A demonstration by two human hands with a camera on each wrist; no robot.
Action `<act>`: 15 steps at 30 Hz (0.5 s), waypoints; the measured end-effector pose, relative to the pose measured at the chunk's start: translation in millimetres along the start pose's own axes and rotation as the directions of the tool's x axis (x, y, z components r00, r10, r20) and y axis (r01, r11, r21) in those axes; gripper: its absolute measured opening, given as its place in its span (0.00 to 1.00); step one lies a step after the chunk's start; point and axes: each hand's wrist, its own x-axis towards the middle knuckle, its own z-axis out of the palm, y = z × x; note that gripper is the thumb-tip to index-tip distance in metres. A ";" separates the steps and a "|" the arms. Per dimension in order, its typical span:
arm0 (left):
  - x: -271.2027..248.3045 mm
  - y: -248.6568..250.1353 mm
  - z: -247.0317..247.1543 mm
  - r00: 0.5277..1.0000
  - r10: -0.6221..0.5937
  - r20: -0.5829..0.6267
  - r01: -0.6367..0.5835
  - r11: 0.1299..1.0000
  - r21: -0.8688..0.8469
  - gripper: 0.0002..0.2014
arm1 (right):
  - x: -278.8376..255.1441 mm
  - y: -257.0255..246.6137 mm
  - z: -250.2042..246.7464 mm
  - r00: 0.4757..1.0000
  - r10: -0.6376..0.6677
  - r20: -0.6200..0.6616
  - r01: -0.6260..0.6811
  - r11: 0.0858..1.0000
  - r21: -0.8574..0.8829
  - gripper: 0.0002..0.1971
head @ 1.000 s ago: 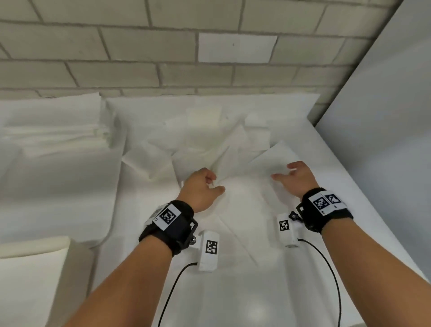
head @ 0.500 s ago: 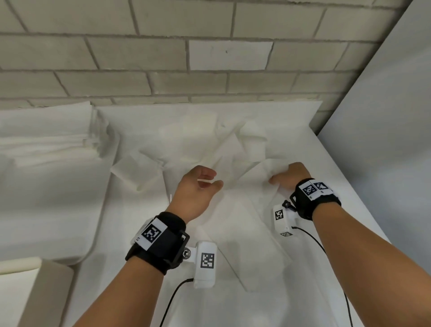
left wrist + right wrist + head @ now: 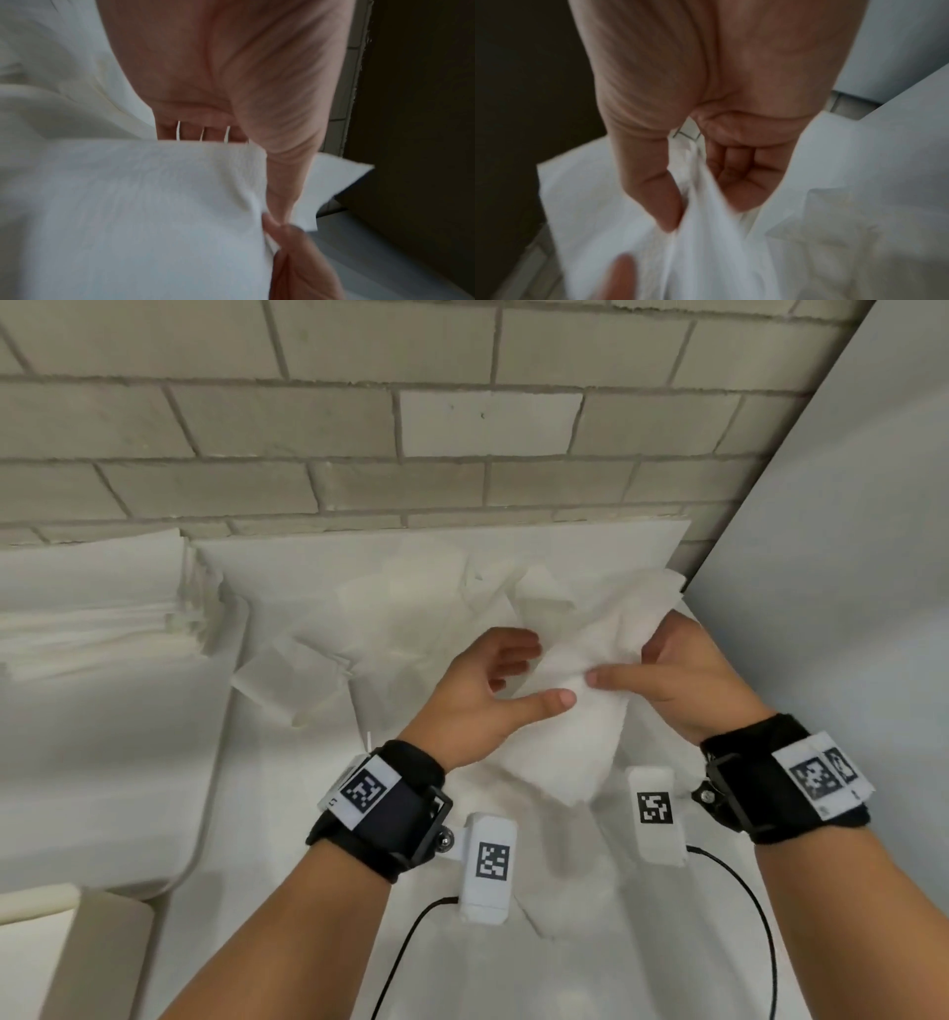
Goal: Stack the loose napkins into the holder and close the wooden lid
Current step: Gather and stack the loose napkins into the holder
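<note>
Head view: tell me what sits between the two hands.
A bunch of white napkins fills the gap, lifted off the table. The left hand and right hand both grip it, as the head view shows.

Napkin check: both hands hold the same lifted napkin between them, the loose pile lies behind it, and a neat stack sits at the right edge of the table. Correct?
Not quite: the neat stack sits at the left edge, as the head view shows. Both the left hand and right hand do hold the lifted napkin.
</note>
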 end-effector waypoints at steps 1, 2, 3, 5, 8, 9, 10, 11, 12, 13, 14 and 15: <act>-1.9 2.4 1.2 1.000 0.012 0.010 -0.011 0.999 -0.036 0.21 | -0.9 -7.4 6.1 0.998 -0.006 0.055 0.006 1.000 0.002 0.28; -4.8 3.2 1.6 1.000 0.023 -0.007 -0.024 0.998 -0.066 0.14 | 1.2 -11.0 10.8 0.997 0.005 0.082 -0.007 1.000 0.016 0.29; -7.8 1.7 0.2 0.998 0.025 -0.051 -0.030 0.995 -0.092 0.08 | 4.9 -12.6 14.5 0.995 0.027 0.091 -0.030 0.999 0.030 0.29; -14.7 -8.9 -8.3 0.987 -0.025 -0.157 0.000 0.988 -0.156 0.06 | 18.1 -6.3 18.5 0.995 0.085 0.049 -0.089 0.994 0.069 0.23; -27.8 -28.5 -31.6 0.957 -0.151 -0.246 0.087 0.964 -0.251 0.08 | 50.1 24.0 19.0 0.973 0.199 -0.119 -0.198 0.980 0.018 0.16; -32.6 -34.7 -40.5 0.946 -0.185 -0.265 0.116 0.959 -0.258 0.09 | 63.3 37.0 19.6 0.956 0.237 -0.176 -0.247 0.968 -0.038 0.17; -38.2 -39.7 -48.5 0.937 -0.215 -0.275 0.142 0.955 -0.262 0.11 | 75.9 49.8 21.3 0.938 0.270 -0.217 -0.296 0.951 -0.095 0.19; -43.2 -44.0 -55.7 0.929 -0.240 -0.283 0.163 0.949 -0.269 0.11 | 86.7 59.5 25.5 0.926 0.291 -0.241 -0.331 0.933 -0.144 0.21; -47.8 -47.6 -62.2 0.920 -0.264 -0.289 0.180 0.941 -0.286 0.12 | 97.3 68.4 30.5 0.921 0.299 -0.249 -0.350 0.916 -0.195 0.24; -51.9 -50.9 -67.8 0.912 -0.288 -0.293 0.192 0.930 -0.315 0.12 | 105.8 73.4 37.1 0.923 0.295 -0.247 -0.355 0.900 -0.252 0.26; -55.3 -53.4 -72.2 0.903 -0.310 -0.299 0.201 0.917 -0.343 0.12 | 113.6 77.3 43.9 0.927 0.283 -0.248 -0.352 0.883 -0.310 0.27; -58.0 -55.3 -75.9 0.894 -0.327 -0.306 0.209 0.909 -0.361 0.12 | 118.7 77.5 52.0 0.934 0.258 -0.246 -0.336 0.870 -0.361 0.24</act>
